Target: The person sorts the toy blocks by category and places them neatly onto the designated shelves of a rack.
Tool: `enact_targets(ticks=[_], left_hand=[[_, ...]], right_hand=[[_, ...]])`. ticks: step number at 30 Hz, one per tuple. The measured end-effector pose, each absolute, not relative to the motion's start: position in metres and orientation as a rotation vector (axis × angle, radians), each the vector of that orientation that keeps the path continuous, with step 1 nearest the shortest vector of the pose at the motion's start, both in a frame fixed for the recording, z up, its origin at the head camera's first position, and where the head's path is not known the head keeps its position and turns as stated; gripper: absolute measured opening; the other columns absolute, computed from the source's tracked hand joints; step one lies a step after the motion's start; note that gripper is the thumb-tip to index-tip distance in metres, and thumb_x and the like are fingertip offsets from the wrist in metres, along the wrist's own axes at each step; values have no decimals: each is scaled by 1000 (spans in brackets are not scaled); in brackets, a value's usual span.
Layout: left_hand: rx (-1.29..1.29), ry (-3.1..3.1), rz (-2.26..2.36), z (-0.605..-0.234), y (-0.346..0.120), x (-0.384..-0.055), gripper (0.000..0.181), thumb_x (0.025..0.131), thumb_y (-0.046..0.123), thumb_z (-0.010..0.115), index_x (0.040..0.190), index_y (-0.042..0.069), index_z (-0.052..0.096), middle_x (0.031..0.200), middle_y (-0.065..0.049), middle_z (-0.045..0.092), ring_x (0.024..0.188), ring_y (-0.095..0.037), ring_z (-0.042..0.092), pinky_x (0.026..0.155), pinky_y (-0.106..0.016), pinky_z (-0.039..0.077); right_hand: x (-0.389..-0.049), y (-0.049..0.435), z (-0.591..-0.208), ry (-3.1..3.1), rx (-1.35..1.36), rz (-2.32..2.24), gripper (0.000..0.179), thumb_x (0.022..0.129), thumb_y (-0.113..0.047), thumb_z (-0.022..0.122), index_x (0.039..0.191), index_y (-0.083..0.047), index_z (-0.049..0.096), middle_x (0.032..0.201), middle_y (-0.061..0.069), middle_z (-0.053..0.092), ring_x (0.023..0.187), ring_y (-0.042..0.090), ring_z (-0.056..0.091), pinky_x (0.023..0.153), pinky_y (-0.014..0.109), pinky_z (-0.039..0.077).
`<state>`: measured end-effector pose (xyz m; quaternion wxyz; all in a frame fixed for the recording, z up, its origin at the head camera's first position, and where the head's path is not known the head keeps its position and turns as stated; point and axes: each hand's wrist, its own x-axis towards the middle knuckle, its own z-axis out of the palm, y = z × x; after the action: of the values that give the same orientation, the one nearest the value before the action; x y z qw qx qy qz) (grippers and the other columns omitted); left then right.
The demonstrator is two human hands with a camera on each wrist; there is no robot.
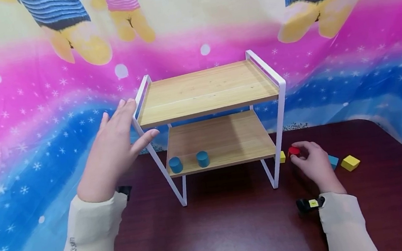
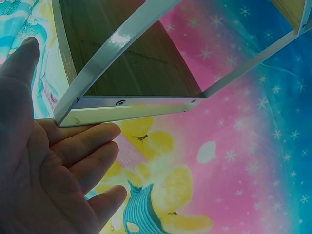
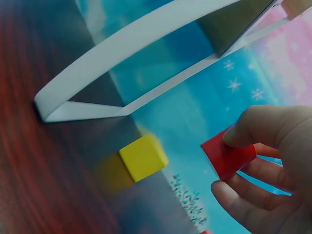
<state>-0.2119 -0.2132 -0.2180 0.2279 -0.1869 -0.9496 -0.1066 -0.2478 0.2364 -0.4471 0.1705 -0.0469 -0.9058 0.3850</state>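
Observation:
A two-tier shelf with wooden boards (image 1: 208, 89) and a white metal frame (image 1: 280, 111) stands on the table. My left hand (image 1: 112, 153) is at its upper left corner, fingers straight; in the left wrist view the fingers (image 2: 85, 141) lie against the white frame. To the right of the shelf, my right hand (image 1: 317, 165) pinches a red cylinder block (image 3: 228, 152) between thumb and fingers, held off the table. Two blue cylinder blocks (image 1: 175, 165) (image 1: 203, 158) stand near the front edge of the lower board, towards its left.
A yellow cube (image 3: 143, 157) sits beside the shelf's right leg. Right of my right hand lie a blue block (image 1: 333, 161), partly hidden, and another yellow block (image 1: 350, 163). A patterned cloth (image 1: 189, 26) hangs behind the dark red table (image 1: 218, 236).

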Motion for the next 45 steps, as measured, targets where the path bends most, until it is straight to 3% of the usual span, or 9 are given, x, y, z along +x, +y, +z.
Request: enact_targets(ticks=[25,45], left_hand=[[-519,-2609,-305,-221,-214,-211,84,88,58,51,150,10,22,152,-12,27,143,-23,13,114,-50,1],[-518,-2600,-305,-220,-214,-211,84,88,56,54,150,10,22,152,-13,27,143,-24,13,114,-49,0]], right_hand=[[-228,226,-415,-2496,9,960,36,83,-11,69,118,-5,61,109,15,54,91,31,58,77,49,53],[-207,217,-381,-2402,64,875,37,81,-10,71,116,-4,62,113,16,55,97,33,55,79,54,51]])
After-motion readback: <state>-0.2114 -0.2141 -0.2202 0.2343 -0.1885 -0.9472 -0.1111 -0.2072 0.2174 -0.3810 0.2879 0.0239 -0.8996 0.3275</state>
